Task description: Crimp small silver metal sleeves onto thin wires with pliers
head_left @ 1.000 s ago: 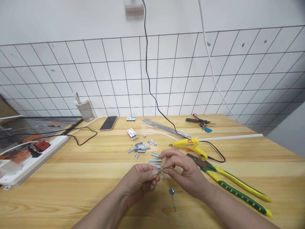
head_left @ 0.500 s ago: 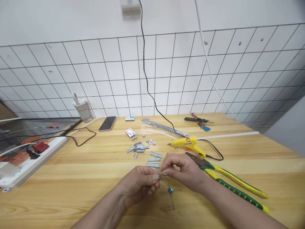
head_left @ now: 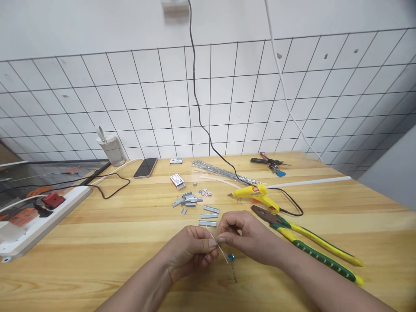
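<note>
My left hand point(head_left: 191, 253) and my right hand point(head_left: 248, 238) meet above the wooden table point(head_left: 97, 242), both pinched on a thin silver wire point(head_left: 221, 252). The wire runs down and to the right to a small blue bead point(head_left: 231, 258), with a twisted tail below it. My fingertips touch at about the middle of the wire. Just beyond my hands lie several grey staple strips point(head_left: 201, 212) and a few small coloured beads point(head_left: 204, 191).
Yellow-and-green pliers point(head_left: 308, 242) and a yellow glue gun point(head_left: 256, 195) with a black cord lie to the right. A bundle of silver wires point(head_left: 224, 172), keys point(head_left: 271, 164), a phone point(head_left: 145, 167), a staple box point(head_left: 178, 181), a white cup point(head_left: 110, 147) and a power strip point(head_left: 42, 216) ring the area.
Both hands have sunk slightly toward the table and drawn together on the wire. The bead end has stayed near the table. The view has tilted a little.
</note>
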Available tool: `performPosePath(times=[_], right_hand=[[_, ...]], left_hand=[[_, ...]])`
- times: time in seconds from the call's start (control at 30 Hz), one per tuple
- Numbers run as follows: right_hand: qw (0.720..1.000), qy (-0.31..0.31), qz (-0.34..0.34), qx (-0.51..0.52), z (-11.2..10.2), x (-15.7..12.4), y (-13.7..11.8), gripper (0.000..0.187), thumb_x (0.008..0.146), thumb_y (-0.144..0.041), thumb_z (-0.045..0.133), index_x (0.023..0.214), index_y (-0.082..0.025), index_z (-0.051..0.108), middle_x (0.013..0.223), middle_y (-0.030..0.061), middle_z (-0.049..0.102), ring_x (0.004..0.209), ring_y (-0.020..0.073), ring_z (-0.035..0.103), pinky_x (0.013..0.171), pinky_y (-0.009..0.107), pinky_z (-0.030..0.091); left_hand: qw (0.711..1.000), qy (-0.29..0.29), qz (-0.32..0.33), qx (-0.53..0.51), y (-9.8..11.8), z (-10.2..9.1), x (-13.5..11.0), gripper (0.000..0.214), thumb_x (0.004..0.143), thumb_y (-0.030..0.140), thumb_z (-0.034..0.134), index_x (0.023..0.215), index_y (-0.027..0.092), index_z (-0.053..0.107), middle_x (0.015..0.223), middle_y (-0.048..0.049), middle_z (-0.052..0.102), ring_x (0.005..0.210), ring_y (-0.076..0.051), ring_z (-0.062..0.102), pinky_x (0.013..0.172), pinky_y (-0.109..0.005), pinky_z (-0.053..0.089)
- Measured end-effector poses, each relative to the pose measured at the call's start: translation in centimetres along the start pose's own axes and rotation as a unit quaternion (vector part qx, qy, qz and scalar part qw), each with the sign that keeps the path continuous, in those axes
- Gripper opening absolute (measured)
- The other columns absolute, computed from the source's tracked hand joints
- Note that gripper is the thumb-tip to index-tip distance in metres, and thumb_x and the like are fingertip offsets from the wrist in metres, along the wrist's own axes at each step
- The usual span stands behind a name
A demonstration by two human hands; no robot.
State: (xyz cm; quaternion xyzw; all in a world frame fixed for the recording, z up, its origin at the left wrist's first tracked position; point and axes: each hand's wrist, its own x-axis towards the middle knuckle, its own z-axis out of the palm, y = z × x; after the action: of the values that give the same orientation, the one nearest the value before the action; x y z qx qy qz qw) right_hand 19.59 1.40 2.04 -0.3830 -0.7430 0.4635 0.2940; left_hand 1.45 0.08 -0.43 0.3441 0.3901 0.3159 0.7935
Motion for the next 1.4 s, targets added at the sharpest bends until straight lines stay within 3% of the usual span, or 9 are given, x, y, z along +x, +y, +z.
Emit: performPosePath(times=[0.3, 0.57, 0.77, 0.9, 1.2, 1.4], right_hand=[[0.997, -0.013, -0.020, -0.073, 0.0, -0.2, -0.4, 0.018, 0.076, -0.029, 0.055, 0.063, -0.018, 0.048, 0.057, -0.0047, 0.043, 0.053, 0.0081, 0.036, 0.047, 0.020, 0.029], [0.987, -0.006, -0.032, -0.156, 0.4, -0.4, -0.5, 0.015, 0.078, -0.023, 0.049, 0.064, -0.019, 0.045, 0.059, -0.0040, 0.047, 0.055, 0.0088, 0.040, 0.049, 0.020, 0.030], [0.996, -0.022, 0.036, -0.079, -0.3, -0.5, -1.2, 0.014, 0.077, -0.027, 0.053, 0.066, -0.018, 0.054, 0.057, -0.0038, 0.047, 0.053, 0.0086, 0.039, 0.046, 0.020, 0.030], [0.993, -0.026, -0.009, -0.114, -1.1, -0.6, -1.6, 0.013, 0.078, -0.025, 0.053, 0.069, -0.019, 0.061, 0.065, -0.0011, 0.053, 0.058, 0.0099, 0.045, 0.053, 0.022, 0.035], [0.948, -0.013, -0.119, -0.294, -0.4, -1.0, -1.3, 0.015, 0.081, -0.019, 0.043, 0.066, -0.018, 0.046, 0.067, 0.0003, 0.050, 0.061, 0.0110, 0.043, 0.055, 0.023, 0.031], [0.948, -0.007, -0.107, -0.301, 0.0, -1.0, -1.1, 0.015, 0.079, -0.019, 0.043, 0.065, -0.019, 0.043, 0.063, -0.0019, 0.049, 0.057, 0.0097, 0.040, 0.052, 0.022, 0.027]], left_hand=[[1.000, -0.008, -0.006, 0.010, 0.1, -0.2, 0.0, 0.022, 0.055, 0.025, 0.078, 0.054, 0.010, 0.062, 0.049, -0.0015, 0.060, 0.041, -0.005, 0.048, 0.039, -0.015, 0.028], [0.998, -0.002, 0.029, 0.052, 0.3, 0.1, -0.1, 0.019, 0.058, 0.025, 0.077, 0.060, 0.011, 0.064, 0.048, -0.0014, 0.061, 0.042, -0.006, 0.050, 0.041, -0.016, 0.031], [0.999, 0.011, 0.025, 0.044, 0.5, 0.4, -0.1, 0.023, 0.053, 0.027, 0.079, 0.056, 0.011, 0.063, 0.048, -0.0013, 0.061, 0.041, -0.005, 0.048, 0.040, -0.016, 0.029], [0.999, 0.003, 0.018, 0.033, 0.4, 0.3, -0.1, 0.022, 0.054, 0.026, 0.078, 0.056, 0.011, 0.063, 0.049, -0.0006, 0.061, 0.041, -0.004, 0.048, 0.041, -0.015, 0.029], [0.996, 0.009, 0.034, 0.085, 0.5, 0.1, -0.2, 0.020, 0.059, 0.027, 0.076, 0.059, 0.012, 0.062, 0.050, 0.0006, 0.060, 0.044, -0.005, 0.047, 0.045, -0.017, 0.030], [0.984, 0.009, 0.072, 0.160, 0.9, 0.3, -0.3, 0.018, 0.061, 0.027, 0.072, 0.058, 0.012, 0.063, 0.051, -0.0004, 0.060, 0.048, -0.008, 0.048, 0.049, -0.020, 0.033]])
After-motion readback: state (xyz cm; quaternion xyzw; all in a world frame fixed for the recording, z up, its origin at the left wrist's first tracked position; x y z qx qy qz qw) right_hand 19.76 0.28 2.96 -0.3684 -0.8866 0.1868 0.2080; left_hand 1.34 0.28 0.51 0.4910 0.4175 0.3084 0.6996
